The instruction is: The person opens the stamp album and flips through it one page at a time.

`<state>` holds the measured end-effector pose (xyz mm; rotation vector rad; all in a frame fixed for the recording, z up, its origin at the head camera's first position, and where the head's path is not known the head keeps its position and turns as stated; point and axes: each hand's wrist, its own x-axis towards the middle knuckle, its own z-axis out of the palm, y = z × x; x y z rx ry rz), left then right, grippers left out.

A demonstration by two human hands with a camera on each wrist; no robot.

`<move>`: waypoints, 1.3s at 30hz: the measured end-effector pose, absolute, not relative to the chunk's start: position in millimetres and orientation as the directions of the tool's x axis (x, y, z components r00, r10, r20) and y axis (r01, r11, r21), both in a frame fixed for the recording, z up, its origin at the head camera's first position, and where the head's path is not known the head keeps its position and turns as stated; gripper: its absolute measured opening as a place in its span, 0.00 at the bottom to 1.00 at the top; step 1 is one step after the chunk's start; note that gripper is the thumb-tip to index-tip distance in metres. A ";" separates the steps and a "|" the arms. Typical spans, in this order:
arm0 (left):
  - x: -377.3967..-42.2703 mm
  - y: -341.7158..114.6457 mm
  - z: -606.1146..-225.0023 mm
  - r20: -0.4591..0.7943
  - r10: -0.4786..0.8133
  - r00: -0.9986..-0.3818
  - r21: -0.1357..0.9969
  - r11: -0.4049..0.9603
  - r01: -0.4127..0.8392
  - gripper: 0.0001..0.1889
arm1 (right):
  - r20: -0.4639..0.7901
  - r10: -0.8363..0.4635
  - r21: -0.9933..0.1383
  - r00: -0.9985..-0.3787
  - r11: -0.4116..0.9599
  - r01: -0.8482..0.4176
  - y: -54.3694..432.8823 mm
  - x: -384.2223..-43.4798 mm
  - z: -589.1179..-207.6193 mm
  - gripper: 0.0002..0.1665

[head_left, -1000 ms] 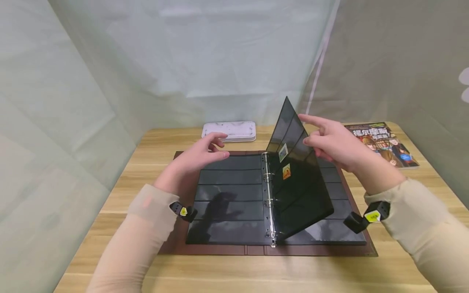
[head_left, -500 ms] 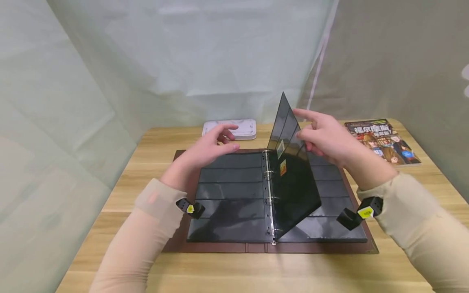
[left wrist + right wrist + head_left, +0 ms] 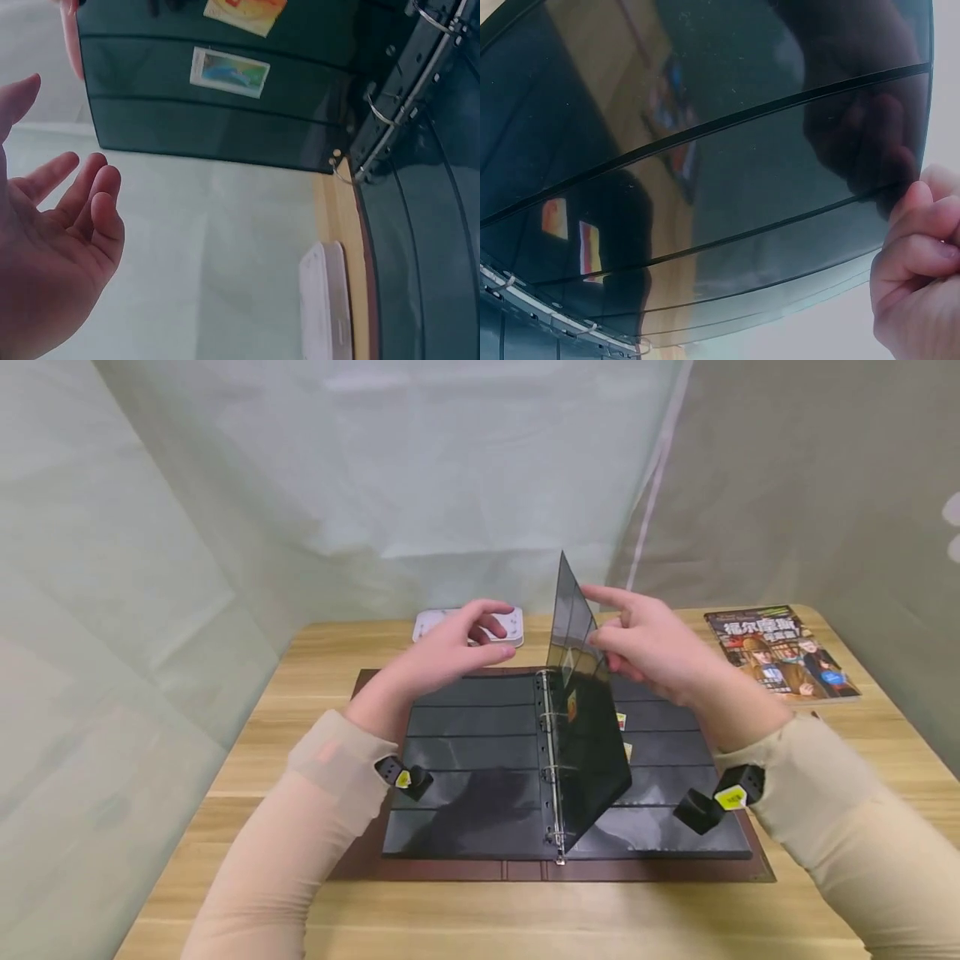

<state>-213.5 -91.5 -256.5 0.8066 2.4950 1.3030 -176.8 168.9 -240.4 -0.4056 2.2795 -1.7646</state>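
Note:
A brown stamp album [image 3: 660, 870] with black pocket pages lies open on the table. One black page [image 3: 592, 760] stands nearly upright from the metal ring spine [image 3: 552, 768]. My right hand [image 3: 652, 639] pinches this page's outer edge [image 3: 922, 150] between thumb and fingers. An orange stamp [image 3: 245, 13] and a pale blue-green stamp [image 3: 229, 73] sit in pockets on its left face; two small stamps [image 3: 590, 251] show on the other side. My left hand [image 3: 446, 652] hovers over the album's left page [image 3: 472, 752], fingers loosely bent, holding nothing and apart from the raised page.
Behind my left hand, a white flat tin [image 3: 431, 620] stands at the table's back edge. A comic-style book [image 3: 783, 656] lies at the back right. Pale cloth [image 3: 450, 485] hangs behind the wooden table [image 3: 420, 918].
The raised page has swung left and become steeper, my right hand moving with it. My left hand has shifted right and slightly up. Small stamps have come into view right of the page.

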 end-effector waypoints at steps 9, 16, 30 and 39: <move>-215.7 -65.3 -249.9 0.059 0.608 -0.792 0.805 0.440 0.398 0.32 | -0.019 -0.332 -0.981 -0.943 0.186 -0.046 163.4 -178.7 -247.2 0.39; -218.2 -52.5 -254.4 0.035 0.619 -0.785 0.839 0.408 0.359 0.37 | -0.017 -0.333 -0.986 -0.943 0.162 -0.039 165.1 -179.0 -253.3 0.39; -219.0 -39.9 -255.9 0.044 0.647 -0.761 0.884 0.330 0.332 0.38 | -0.003 -0.330 -0.971 -0.944 0.226 -0.076 168.8 -177.1 -247.3 0.39; -220.9 -34.7 -255.3 0.082 0.650 -0.756 0.862 0.335 0.381 0.36 | 0.008 -0.340 -0.977 -0.941 0.199 -0.080 170.9 -176.7 -248.2 0.37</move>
